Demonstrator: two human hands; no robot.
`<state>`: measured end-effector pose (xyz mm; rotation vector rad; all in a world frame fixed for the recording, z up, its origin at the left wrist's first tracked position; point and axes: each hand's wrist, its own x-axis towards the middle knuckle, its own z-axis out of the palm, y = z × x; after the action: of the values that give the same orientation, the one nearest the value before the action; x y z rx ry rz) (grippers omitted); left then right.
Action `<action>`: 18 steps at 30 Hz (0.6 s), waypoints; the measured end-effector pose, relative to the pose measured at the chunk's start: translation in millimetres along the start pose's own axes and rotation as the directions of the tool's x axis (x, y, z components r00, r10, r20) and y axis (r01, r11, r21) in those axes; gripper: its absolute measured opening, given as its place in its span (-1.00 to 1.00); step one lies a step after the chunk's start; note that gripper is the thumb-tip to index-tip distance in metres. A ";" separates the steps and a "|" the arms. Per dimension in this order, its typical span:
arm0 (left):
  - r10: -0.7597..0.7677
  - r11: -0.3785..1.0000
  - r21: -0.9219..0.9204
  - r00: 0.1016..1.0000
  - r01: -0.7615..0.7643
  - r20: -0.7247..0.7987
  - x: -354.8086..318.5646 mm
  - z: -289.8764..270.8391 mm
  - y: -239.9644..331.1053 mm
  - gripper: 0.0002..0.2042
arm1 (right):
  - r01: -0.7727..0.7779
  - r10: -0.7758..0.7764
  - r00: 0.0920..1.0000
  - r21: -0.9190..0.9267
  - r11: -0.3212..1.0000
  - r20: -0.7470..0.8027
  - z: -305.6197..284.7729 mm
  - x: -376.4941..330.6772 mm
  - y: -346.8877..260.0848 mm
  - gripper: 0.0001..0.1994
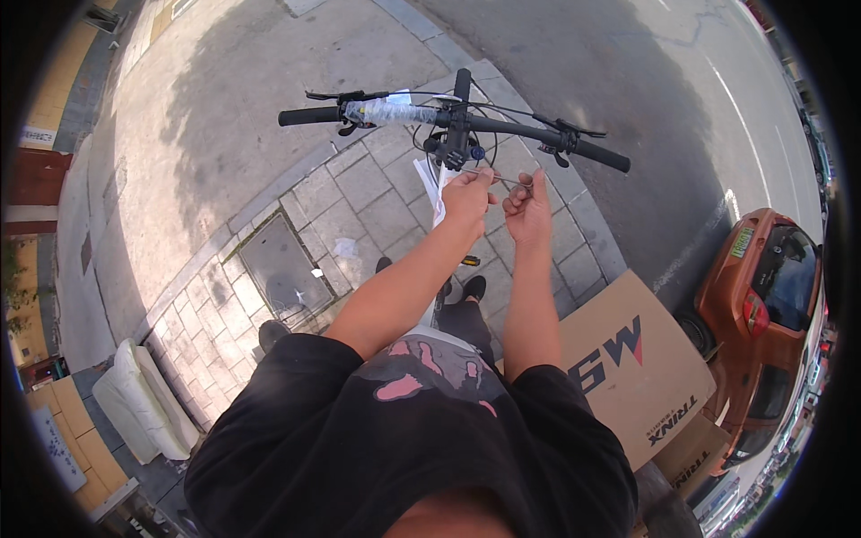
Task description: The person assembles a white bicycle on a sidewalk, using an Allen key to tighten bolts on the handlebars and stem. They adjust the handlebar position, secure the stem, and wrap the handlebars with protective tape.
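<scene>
A bicycle's black handlebar (pixel 516 128) spans the view ahead of me, clamped by a black stem (pixel 456 134). Just behind the stem, my left hand (pixel 468 195) is closed, its fingertips pinching one end of a thin metal rod that looks like a hex key (pixel 504 178). My right hand (pixel 527 212) grips the other end with curled fingers. The hex key's tip by the stem is partly hidden by my left fingers. Clear plastic wrap (pixel 395 112) covers part of the bar's left side. Black brake levers and cables sit near both grips.
A large brown cardboard box (pixel 619 363) stands close on my right, with an orange car (pixel 762 332) beyond it. Grey paving (pixel 345 202) lies under the bicycle, with a metal-framed cover (pixel 285 267) set into it. A pale cushioned object (pixel 143 403) is at the left.
</scene>
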<state>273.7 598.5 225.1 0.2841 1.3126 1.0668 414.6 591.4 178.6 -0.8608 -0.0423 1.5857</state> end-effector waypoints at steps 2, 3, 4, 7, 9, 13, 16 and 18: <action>0.006 1.000 0.016 0.999 -0.005 -0.036 1.0 0.9 0.8 -0.84 | -0.080 0.073 0.992 -0.061 0.995 -0.106 1.0 12.9 -6.3 -0.67; 0.010 1.000 0.022 0.998 -0.009 -0.054 1.9 1.4 0.4 -0.83 | -0.144 0.136 0.979 -0.045 0.989 -0.152 4.9 18.2 -10.4 -0.69; 0.012 1.000 0.006 0.999 -0.012 -0.052 2.0 0.8 -0.5 -0.82 | -0.207 0.198 0.960 -0.025 0.978 -0.197 7.9 20.3 -13.2 -0.70; 0.015 1.000 -0.017 0.999 -0.016 -0.044 2.8 -1.4 -1.8 -0.81 | -0.260 0.253 0.949 -0.013 0.965 -0.187 4.4 24.4 -16.8 -0.77; 0.006 1.000 0.000 0.999 -0.006 -0.041 2.6 -0.9 -2.8 -0.81 | -0.267 0.273 0.931 0.059 0.962 -0.241 2.8 31.3 -17.7 -0.78; 0.022 1.000 -0.011 0.998 -0.022 -0.051 3.2 2.3 0.3 -0.80 | -0.174 0.172 0.983 -0.023 0.984 -0.069 -6.0 20.9 -15.9 -0.71; 0.032 0.999 -0.038 0.998 -0.034 -0.050 3.5 -0.8 1.2 -0.80 | 0.027 -0.029 1.000 -0.275 0.961 -0.002 24.5 -19.9 -16.7 -0.68; 0.028 0.998 -0.053 0.999 -0.030 -0.041 2.5 0.8 0.5 -0.80 | 0.112 -0.097 0.993 -0.349 0.930 0.063 12.0 -18.0 -12.0 -0.66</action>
<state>273.8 601.0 224.1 0.2435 1.3167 1.1356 417.3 583.8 201.9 -1.0811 -0.4095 1.5191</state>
